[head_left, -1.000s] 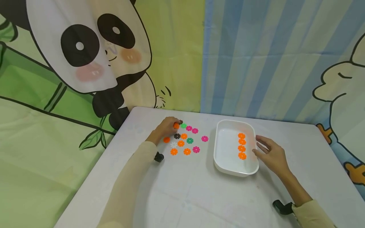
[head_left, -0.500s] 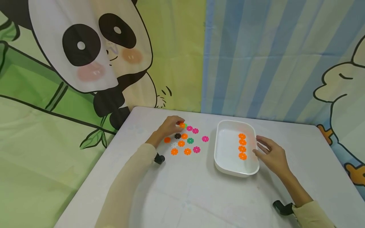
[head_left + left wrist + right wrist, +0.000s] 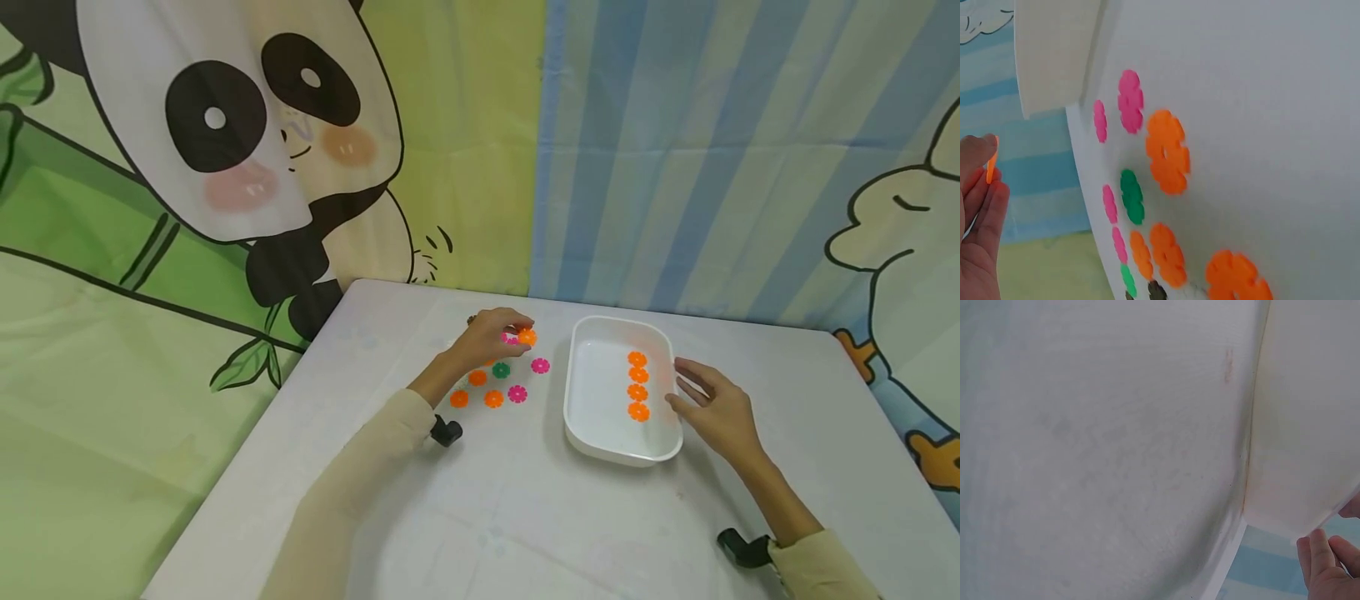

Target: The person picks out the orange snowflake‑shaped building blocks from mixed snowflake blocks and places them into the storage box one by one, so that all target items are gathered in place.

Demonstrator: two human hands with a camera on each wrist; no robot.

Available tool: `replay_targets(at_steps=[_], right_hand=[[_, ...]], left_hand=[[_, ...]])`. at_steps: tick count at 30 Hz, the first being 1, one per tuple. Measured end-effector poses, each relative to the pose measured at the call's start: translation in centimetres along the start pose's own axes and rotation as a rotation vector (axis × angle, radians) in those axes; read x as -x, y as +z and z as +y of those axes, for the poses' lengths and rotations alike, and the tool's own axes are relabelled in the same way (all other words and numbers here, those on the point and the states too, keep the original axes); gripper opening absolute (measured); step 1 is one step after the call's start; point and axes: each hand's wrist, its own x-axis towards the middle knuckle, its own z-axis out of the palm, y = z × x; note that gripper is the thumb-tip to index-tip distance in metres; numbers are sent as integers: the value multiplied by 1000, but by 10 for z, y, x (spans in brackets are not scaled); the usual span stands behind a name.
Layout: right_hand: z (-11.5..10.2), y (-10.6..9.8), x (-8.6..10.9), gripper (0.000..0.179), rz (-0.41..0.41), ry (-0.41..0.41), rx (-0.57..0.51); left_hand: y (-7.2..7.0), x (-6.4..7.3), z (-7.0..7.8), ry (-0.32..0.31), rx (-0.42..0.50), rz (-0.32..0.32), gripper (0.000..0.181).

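Observation:
My left hand pinches an orange flower-shaped disc between thumb and fingers, raised above the table. In the left wrist view, the disc shows edge-on between the thumb and fingertips. Below the hand lie loose discs, among them a green disc, a pink disc and an orange disc. Others are partly hidden behind the hand. My right hand holds the right rim of a white tray, thumb and fingers on either side. Several orange discs form a column inside the tray.
The white table runs back to a cartoon-printed curtain. A pink disc lies between the pile and the tray. Black camera mounts hang at both wrists.
My left hand has moved right across the pile, carrying the orange disc toward the tray. My right hand and the tray have stayed in place.

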Motion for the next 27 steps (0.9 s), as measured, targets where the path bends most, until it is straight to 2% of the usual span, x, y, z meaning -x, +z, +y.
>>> replay_targets(at_steps=[4,6,10,15,20,27], right_hand=[[1,0,1,62,-4,0,-3],[2,0,0,63,-4,-1,-6],[2,0,0,63,-5,-4,-7],[3,0,0,62,-4,-12,8],[3,0,-1,62,-6,-23,1],[1,-2,0,64,-18,-31,-20]], left_hand=[[14,-8,17,121,49,29,40],[23,-12,25,163,61,32,39],[42,-18,40,170,54,-3,39],[64,-23,63,165,13,-85,41],[86,-30,85,214,-42,-186,40],[116,-40,106,268,-159,-383,41]])
